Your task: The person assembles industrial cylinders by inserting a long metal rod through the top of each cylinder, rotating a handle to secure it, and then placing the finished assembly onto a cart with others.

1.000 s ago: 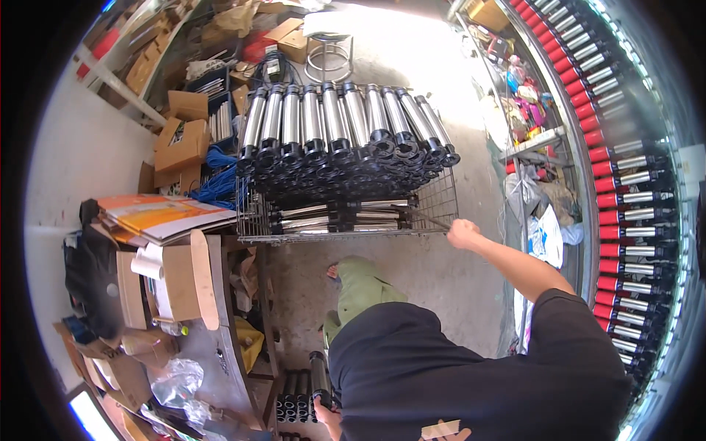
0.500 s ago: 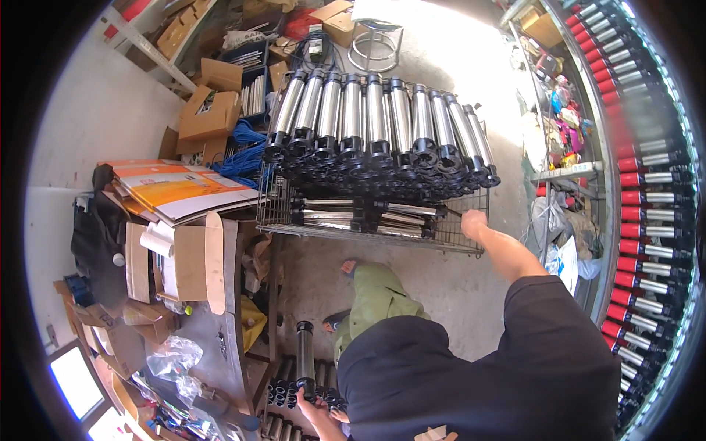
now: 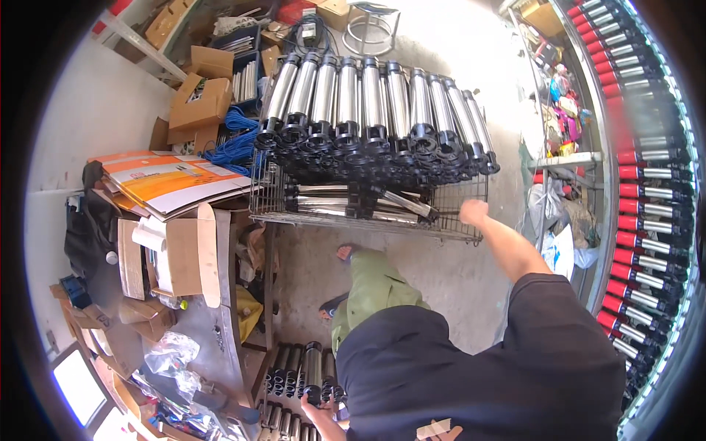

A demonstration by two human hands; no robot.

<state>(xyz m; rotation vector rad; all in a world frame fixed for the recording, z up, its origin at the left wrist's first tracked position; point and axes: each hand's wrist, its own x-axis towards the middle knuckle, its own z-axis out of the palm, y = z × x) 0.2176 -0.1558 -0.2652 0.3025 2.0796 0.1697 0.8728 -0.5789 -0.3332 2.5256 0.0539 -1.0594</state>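
Gripping the top rim of a wire-mesh cart [image 3: 448,220], right hand [image 3: 473,212] clenched on its corner, beneath a stacked row of shiny steel cylinders with black ribbed caps [image 3: 375,117]. Down at the lower edge, left hand [image 3: 318,409] wrapped around one upright steel cylinder [image 3: 312,371] among similar black-capped tubes [image 3: 283,367] standing packed together.

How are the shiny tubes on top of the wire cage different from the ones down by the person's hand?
The tubes on the wire cage lie flat in one long row; the tubes low down are fewer, and the left hand grips one there. The right hand rests on the wire cage. Both are silver with black ends.
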